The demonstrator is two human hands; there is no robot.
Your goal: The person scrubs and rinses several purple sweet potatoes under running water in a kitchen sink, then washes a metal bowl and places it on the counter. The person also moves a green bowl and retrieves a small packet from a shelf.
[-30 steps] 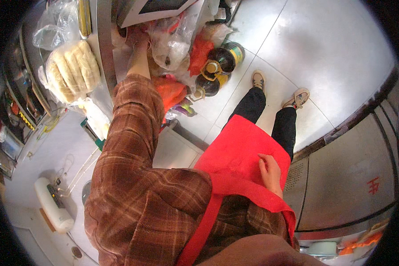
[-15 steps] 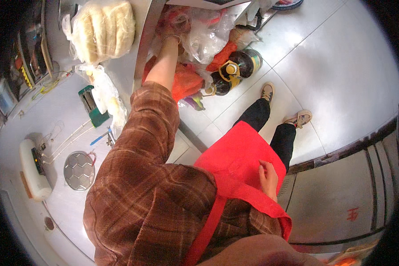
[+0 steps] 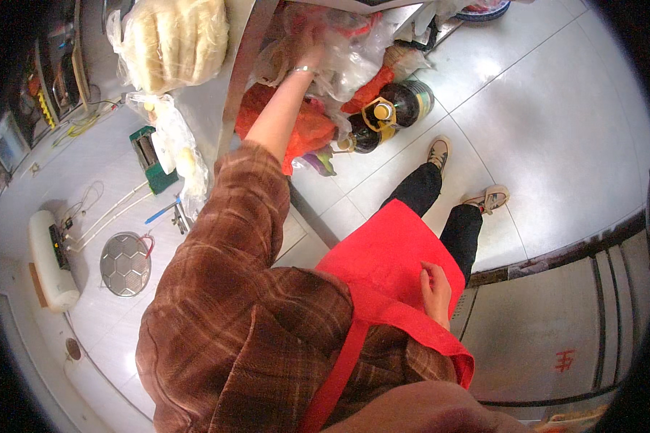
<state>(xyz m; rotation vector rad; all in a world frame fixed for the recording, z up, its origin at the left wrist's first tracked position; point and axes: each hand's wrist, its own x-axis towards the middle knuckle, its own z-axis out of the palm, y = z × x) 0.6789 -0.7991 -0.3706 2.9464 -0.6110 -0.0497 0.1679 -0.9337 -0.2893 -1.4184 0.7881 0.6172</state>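
My left arm stretches up to a heap of clear plastic bags (image 3: 350, 61) beneath the counter edge. There my left hand (image 3: 312, 50), with a bracelet at the wrist, is among the plastic, and its fingers are hidden. Below that forearm lies an orange-red mesh bag (image 3: 310, 126), and a second orange bag (image 3: 370, 88) is beside the clear ones. My right hand (image 3: 435, 292) hangs loosely against my red apron (image 3: 397, 252), fingers slightly bent and apart, with nothing visible in it.
Two dark bottles (image 3: 406, 103) with yellow handles stand on the tiled floor beside the bags. A purple vegetable (image 3: 318, 162) lies near them. On the counter (image 3: 209, 108) at left sits a bag of long pale pieces (image 3: 173, 45). A grey metal cabinet (image 3: 542, 325) is at right.
My left hand has shifted a little to the right within the clear plastic bags, and the forearm has swung with it. My right hand stays by the apron.
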